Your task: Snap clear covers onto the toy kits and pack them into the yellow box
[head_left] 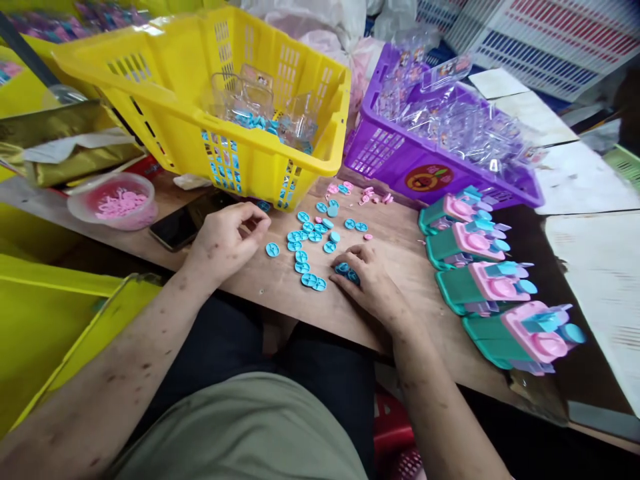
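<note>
My left hand (229, 238) is held over the wooden table with its fingers curled and the thumb close to the forefinger. Whether anything small sits between those fingertips I cannot make out. A lone blue disc (273, 249) lies to the right of that hand. My right hand (367, 283) is curled low on the tabletop, its fingers wrapped round a few small blue plastic discs (343, 269). Between the two hands several similar blue discs (301, 257) lie scattered in a loose curve, most showing a cross-ribbed side. Small pink pieces (368, 193) lie behind them.
A yellow basket (175, 110) and a purple basket (385, 150) of clear packaging stand behind. At right is a row of green and pink toy assemblies (485, 283). To the left are a phone (177, 225) and a tub (83, 207) of pink pieces.
</note>
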